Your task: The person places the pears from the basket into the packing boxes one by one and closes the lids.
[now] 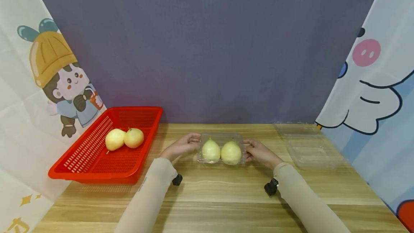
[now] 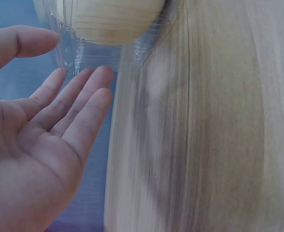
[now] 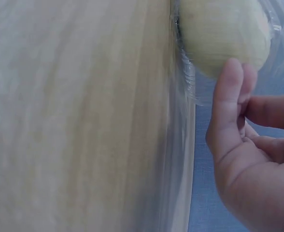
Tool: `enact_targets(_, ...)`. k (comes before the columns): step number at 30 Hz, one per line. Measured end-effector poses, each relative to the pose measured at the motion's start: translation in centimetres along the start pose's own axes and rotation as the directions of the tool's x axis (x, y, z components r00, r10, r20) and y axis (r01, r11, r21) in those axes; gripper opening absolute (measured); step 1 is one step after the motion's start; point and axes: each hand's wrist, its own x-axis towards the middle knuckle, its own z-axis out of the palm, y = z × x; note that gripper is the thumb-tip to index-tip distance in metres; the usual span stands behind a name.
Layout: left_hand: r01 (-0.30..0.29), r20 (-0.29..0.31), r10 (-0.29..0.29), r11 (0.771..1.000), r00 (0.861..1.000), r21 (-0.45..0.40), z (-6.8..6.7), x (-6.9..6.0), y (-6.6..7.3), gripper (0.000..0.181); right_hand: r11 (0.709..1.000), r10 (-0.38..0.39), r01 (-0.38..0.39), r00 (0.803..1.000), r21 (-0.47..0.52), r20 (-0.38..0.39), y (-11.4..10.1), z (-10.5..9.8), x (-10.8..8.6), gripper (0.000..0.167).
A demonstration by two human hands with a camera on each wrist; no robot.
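Observation:
Two pale yellow pears sit side by side in a clear plastic box at the middle of the table. At the box's left end is my left hand, its fingers extended and fingertips at the plastic. The left wrist view shows the palm facing the camera and the thumb at the box's corner. My right hand is at the opposite end, fingertips against the side near a pear. Whether either thumb presses the plastic is hard to tell.
A red plastic basket with two more pears stands on the left of the wooden table. More clear plastic boxes lie at the right. A dark grey-blue panel rises behind the table.

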Motion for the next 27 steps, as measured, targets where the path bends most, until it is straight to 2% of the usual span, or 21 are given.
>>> enact_targets(11, 0.029, 0.021, -0.026, 0.989, 0.999, -0.146, 0.2, -0.1, 0.0, 0.061, 0.999, 0.035, -0.035, 0.999, 0.041, 0.005, -0.5, 0.0, -0.4, 0.051)
enact_targets(15, 0.031, 0.015, -0.029, 0.987, 0.999, -0.159, 0.2, 0.0, -0.1, 0.061, 0.999, 0.033, -0.033, 0.999, 0.031, 0.029, -0.8, -0.2, -0.8, 0.053)
enact_targets(22, 0.031, 0.021, -0.028, 0.984, 0.999, -0.174, 0.1, 0.1, -0.2, 0.063, 1.000, 0.019, -0.016, 0.992, -0.021, 0.125, -1.0, -0.6, -1.8, 0.057)
enact_targets(27, 0.034, 0.027, -0.030, 0.986, 0.999, -0.161, 0.1, 0.1, 0.0, 0.063, 0.997, 0.064, -0.058, 0.988, -0.047, 0.141, -1.4, -0.5, -2.5, 0.048)
